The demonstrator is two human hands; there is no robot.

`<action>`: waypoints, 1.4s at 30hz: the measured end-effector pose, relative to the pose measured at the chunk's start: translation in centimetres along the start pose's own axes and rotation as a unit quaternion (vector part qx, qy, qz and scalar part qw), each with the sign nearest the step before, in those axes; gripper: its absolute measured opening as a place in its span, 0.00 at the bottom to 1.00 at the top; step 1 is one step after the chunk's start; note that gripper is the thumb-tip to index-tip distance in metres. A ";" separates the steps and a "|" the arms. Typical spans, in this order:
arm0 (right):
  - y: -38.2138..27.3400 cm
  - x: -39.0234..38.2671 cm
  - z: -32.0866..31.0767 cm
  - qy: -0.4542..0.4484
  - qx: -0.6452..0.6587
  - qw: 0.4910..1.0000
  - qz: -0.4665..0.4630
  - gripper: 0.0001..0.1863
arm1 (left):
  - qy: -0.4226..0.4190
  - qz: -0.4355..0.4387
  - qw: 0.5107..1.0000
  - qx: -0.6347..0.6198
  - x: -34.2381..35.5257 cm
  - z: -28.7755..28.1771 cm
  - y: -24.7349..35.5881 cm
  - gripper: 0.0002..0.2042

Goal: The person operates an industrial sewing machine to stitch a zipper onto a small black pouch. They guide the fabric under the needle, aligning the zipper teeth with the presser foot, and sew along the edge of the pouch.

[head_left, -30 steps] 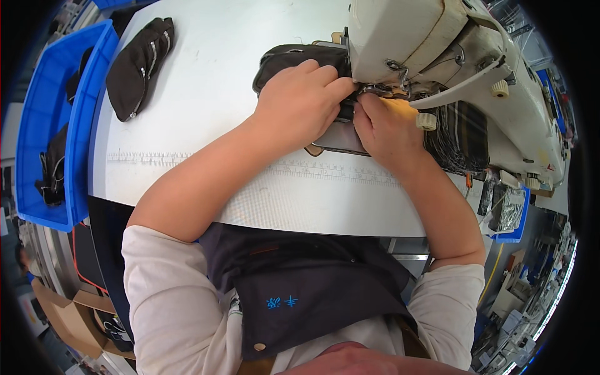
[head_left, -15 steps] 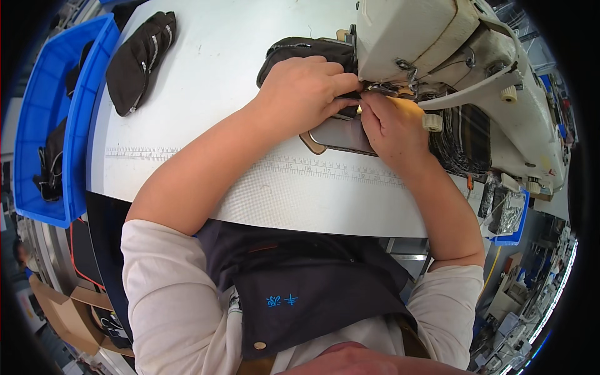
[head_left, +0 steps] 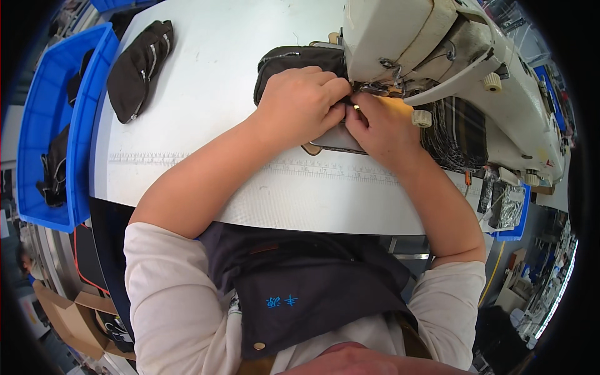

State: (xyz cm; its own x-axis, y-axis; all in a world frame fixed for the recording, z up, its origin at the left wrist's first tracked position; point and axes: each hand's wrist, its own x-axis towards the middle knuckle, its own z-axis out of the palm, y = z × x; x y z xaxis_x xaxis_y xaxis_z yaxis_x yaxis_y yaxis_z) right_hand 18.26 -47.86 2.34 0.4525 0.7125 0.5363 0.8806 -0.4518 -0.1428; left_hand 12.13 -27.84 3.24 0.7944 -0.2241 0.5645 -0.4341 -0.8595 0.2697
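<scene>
A black zippered pouch [head_left: 270,70] lies on the white table, up against the needle end of a cream sewing machine [head_left: 390,37]. My left hand [head_left: 301,103] rests over the pouch, its fingers curled and pinching fabric at the edge nearest the needle. Close on the other side, my right hand [head_left: 386,128] has thumb and forefinger bent together beside the needle area. Whatever is between those right fingertips is too small and covered to make out. Yellowish lamp light falls behind the right knuckles. The stitching point itself is mostly hidden.
Another black pouch with zips [head_left: 139,72] lies at the table's left. Beyond it, a blue bin [head_left: 78,150] contains dark pieces. Stacked black pieces [head_left: 459,134] sit under the machine arm. A printed ruler [head_left: 294,167] crosses the table. An open cardboard box [head_left: 69,319] stands lower left.
My left thumb has drawn in from its stretched position, and my right thumb and forefinger have shifted slightly lower. The whole view has moved a little; the pouch stays by the needle.
</scene>
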 end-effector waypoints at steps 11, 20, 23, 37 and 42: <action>-0.4 -0.1 -0.5 -0.029 -0.054 0.998 -0.034 0.06 | -0.225 -0.119 0.925 -0.282 0.7 -3.0 -2.1 0.17; -0.4 -0.2 -0.4 0.003 -0.101 0.991 -0.085 0.09 | -0.253 -0.080 0.916 -0.300 1.1 -2.6 -3.1 0.17; -0.4 0.0 -0.8 -0.006 -0.130 0.985 -0.112 0.12 | -0.307 -0.094 0.921 -0.220 2.1 -2.9 -2.4 0.12; -1.6 -0.5 -3.0 -0.071 -0.029 0.995 -0.069 0.10 | -0.197 -0.019 0.957 -0.210 1.2 -2.4 -3.2 0.09; -1.8 -2.1 -2.9 -0.146 -0.042 0.984 -0.092 0.20 | -0.210 -0.008 0.965 -0.157 1.2 -2.7 -2.5 0.09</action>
State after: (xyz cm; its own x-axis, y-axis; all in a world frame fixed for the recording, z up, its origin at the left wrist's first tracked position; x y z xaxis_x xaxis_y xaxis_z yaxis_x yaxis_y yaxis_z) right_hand 15.36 -50.11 3.93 0.3178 0.9052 0.2823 0.9424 -0.3342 0.0106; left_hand 13.04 -24.70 5.40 0.8752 -0.4358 0.2099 -0.4757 -0.6969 0.5366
